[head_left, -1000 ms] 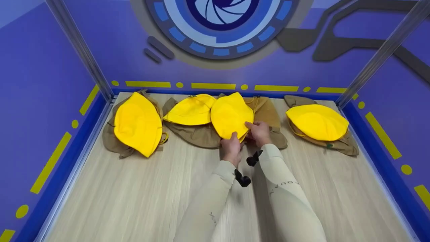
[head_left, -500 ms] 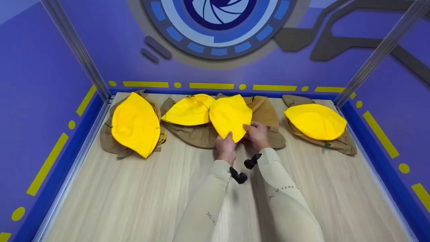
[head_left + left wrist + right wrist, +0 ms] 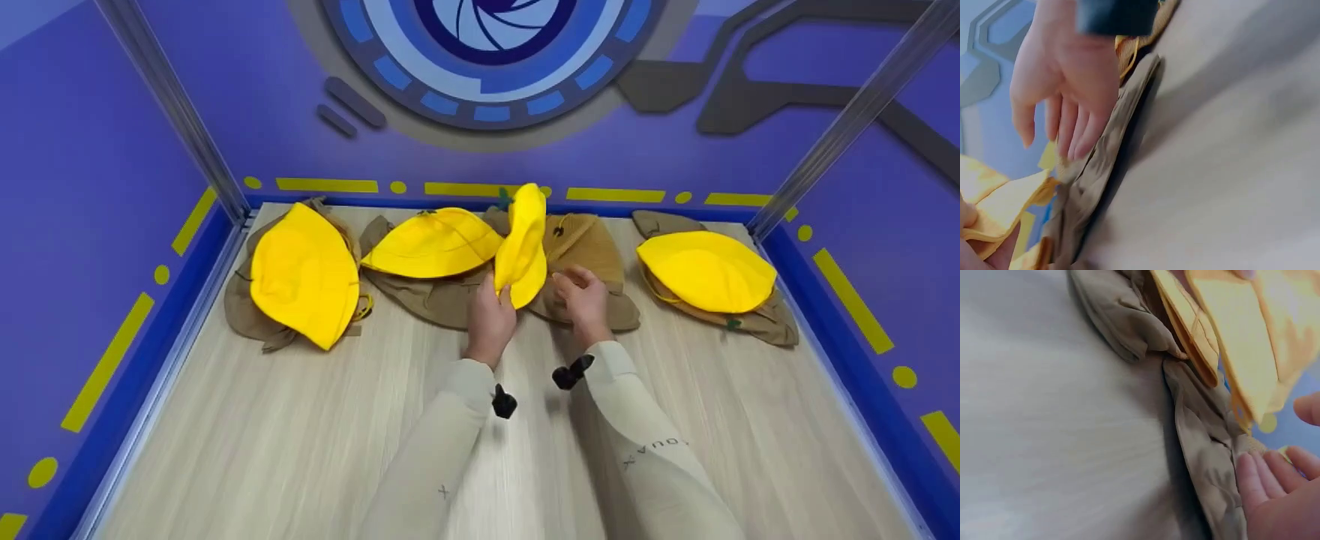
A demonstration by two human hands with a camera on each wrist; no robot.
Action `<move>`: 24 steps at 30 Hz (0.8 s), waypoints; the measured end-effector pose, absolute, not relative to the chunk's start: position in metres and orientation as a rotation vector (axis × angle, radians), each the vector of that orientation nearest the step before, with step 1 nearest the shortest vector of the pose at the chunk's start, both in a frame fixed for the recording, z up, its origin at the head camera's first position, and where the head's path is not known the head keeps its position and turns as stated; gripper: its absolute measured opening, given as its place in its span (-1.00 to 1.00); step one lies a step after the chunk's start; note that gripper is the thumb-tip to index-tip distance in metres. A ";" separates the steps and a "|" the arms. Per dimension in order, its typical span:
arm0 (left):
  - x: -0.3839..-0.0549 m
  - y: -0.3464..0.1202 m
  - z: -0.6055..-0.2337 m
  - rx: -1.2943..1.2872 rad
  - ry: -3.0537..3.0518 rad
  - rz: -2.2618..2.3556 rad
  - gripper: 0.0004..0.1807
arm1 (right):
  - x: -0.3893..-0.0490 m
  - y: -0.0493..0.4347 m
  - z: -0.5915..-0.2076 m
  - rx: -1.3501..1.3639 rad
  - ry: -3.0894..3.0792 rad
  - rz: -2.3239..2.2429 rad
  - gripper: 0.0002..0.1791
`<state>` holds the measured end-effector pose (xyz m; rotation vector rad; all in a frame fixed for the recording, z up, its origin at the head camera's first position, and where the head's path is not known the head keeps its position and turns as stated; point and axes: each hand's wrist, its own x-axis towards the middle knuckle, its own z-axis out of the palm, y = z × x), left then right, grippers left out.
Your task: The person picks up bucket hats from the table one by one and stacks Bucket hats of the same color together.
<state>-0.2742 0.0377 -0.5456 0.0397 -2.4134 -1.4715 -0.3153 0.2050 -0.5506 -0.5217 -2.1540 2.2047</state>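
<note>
Carefully, the left grip [image 3: 491, 319] pinches the lower brim of a soft yellow cloth hat [image 3: 525, 244], which stands nearly on edge near the middle of the bench's rear edge. The right grip [image 3: 583, 300] holds nothing, its fingers loosely extended near a tan mesh-topped hat [image 3: 596, 247]; contact there is unclear. The step looks like turning the yellow hat, so the pinch should be firm but not crushing; limp cloth will probably fold unless the free fingers support the far brim. Lifting it well off the tan hat should avoid snagging cords. The bench [image 3: 300, 435] has a pale wood-grain top, bearing a yellow hat over brown cloth near the rear left corner [image 3: 304, 277] and another near the rear right corner [image 3: 705, 270]. Blue-violet panels [image 3: 247, 97] with yellow dashes enclose it, metal posts [image 3: 176, 112] rising at both rear corners.
</note>
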 end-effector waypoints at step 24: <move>-0.272 -0.077 -0.485 -0.760 -2.711 -1.340 -0.72 | -0.314 0.295 -0.486 0.348 -2.775 1.504 -0.35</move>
